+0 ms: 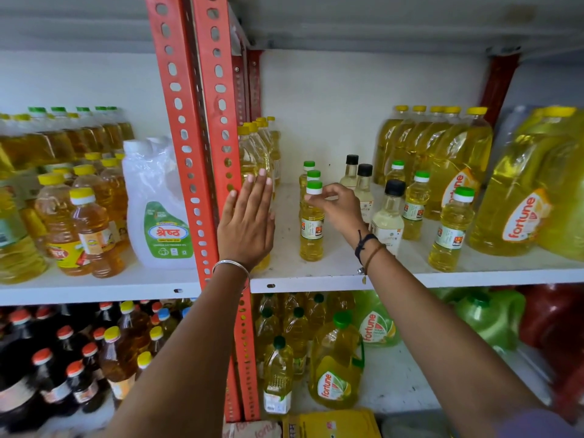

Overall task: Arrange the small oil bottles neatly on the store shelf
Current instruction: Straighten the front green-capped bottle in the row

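A row of three small green-capped oil bottles stands on the white shelf (pixel 316 276), one behind the other. My right hand (pixel 339 205) pinches the neck of the front bottle (pixel 311 227) just under its cap. My left hand (pixel 248 221) is flat with fingers spread, resting against a larger yellow-capped bottle (pixel 249 153) beside the red upright. Three black-capped clear bottles (pixel 388 213) stand to the right of my right hand. More small green-capped bottles (pixel 450 230) stand further right.
Large yellow oil jugs (pixel 518 197) fill the right of the shelf. The red perforated upright (pixel 202 153) splits the shelf; left of it stand a white jug (pixel 158 203) and amber bottles. The lower shelf holds more bottles and jugs.
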Available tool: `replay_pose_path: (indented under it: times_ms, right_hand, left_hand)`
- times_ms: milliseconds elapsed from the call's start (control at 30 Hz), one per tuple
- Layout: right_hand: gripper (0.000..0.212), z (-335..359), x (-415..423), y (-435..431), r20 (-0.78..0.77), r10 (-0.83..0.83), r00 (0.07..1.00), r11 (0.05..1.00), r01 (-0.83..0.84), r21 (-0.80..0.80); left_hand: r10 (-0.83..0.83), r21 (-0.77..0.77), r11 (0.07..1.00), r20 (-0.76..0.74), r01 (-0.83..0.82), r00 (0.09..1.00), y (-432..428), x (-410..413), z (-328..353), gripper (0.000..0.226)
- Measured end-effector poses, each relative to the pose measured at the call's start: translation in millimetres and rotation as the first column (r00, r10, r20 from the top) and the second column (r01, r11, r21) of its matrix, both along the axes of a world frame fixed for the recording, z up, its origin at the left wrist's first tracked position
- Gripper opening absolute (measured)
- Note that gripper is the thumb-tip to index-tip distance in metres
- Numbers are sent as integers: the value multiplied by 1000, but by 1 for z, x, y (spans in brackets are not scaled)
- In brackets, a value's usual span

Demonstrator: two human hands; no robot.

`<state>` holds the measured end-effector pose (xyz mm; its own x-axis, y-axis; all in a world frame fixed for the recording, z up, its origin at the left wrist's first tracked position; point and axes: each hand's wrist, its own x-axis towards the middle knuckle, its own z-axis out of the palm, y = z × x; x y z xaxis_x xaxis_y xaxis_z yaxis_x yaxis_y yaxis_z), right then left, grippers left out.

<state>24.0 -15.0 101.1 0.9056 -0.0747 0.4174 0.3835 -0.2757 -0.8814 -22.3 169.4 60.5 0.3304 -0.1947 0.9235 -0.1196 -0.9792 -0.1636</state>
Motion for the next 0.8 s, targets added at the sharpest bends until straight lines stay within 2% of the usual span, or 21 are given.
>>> replay_pose_path:
  times_ms: [233,367,533,800]
  right_hand:
    - [34,-5,0,4,48,-34,998,999,36,-30]
    - [47,-14,-3,2,13,35,999,996,-34,-78]
    - [35,-12,-9,-2,68,94,993,991,-87,-102]
    - [30,-14,-24,-9,89,117,989,987,-106,-119]
  left_hand:
    - [0,-8,1000,4,0,1000,0,1,0,57]
    - [6,-2,1000,7,-6,1000,0,2,-1,57]
    - [4,-4,1000,11,-4,1000,0,2,-1,57]
    - [-1,-3,1000,6,1,1000,0,0,0,57]
